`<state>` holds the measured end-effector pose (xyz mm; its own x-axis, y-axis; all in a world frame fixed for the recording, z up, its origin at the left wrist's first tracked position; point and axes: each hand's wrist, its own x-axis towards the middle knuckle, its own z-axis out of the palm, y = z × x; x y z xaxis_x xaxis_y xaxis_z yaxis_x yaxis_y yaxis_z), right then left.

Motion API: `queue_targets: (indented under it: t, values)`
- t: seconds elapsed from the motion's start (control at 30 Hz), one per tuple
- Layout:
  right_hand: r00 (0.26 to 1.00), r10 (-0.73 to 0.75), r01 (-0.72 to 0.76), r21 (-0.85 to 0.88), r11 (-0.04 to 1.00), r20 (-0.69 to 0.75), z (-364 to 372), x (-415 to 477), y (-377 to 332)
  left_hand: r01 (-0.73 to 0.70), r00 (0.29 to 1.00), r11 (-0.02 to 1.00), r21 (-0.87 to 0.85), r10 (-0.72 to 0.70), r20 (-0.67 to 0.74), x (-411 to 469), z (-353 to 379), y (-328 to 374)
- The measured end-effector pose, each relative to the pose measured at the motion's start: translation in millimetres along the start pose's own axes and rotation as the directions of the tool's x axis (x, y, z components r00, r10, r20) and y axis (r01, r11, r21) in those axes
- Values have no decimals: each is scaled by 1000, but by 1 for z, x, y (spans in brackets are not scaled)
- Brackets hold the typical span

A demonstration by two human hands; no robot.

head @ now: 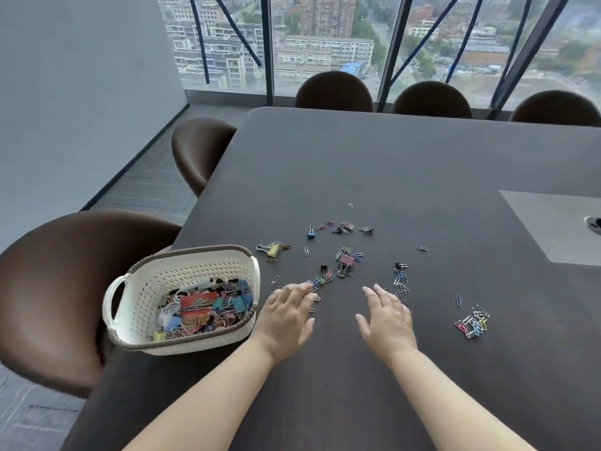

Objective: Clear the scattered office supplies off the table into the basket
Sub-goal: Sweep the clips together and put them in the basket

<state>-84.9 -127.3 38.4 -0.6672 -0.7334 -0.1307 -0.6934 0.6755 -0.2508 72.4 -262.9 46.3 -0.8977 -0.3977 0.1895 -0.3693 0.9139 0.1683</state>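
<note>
Paper clips (pixel 473 323) and binder clips (pixel 345 259) lie spread on our dark table (pixel 390 164). Our white basket (pixel 146 288) sits at the table's left edge, already part full. Our left hand (pixel 286 315) and right hand (pixel 387 317) are flat and open, holding nothing, fingers near the clips.

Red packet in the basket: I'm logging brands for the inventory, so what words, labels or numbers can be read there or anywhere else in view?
None can be read.
Red packet in the basket: it bears a printed design, too blurred to read.
Clips on the table: no lettering visible.
</note>
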Motion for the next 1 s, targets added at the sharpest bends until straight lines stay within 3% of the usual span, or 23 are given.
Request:
queue_targets:
  t: [0.07, 0.13, 0.27, 0.37, 0.5, 0.67, 0.77, 0.87, 1.0]
  values:
    - [997, 50, -48, -31, 998, 55, 8, -6, 28, 128, 970, 991, 34, -132, 206, 7, 27, 3]
    - [992, 89, -83, -59, 995, 94, 16, -11, 55, 279, 874, 955, 101, -296, 385, 12, 49, -3]
    - [989, 112, -104, -83, 991, 99, 27, -16, 97, 403, 780, 901, 161, -430, 456, 30, 80, -10]
    - [993, 97, -94, -52, 994, 73, 28, -13, 116, 393, 787, 903, 175, -429, 444, 45, 93, 4]
    - [991, 131, -130, -26, 991, 35, 24, -6, 134, 276, 847, 956, 104, -293, 443, 61, 105, 43]
    - [915, 403, -399, -99, 912, 22, 15, 6, 174, 195, 880, 978, 78, -210, 426, 94, 124, 85]
    - [872, 486, -481, -79, 873, 55, 14, 15, 197, 180, 890, 979, 91, -202, 408, 114, 132, 94]
    - [887, 452, -446, -78, 892, 98, 19, 30, 200, 145, 900, 987, 66, -159, 405, 131, 137, 94]
    - [958, 268, -263, -64, 963, 105, 25, 62, 180, 96, 917, 992, 85, -121, 379, 145, 141, 83]
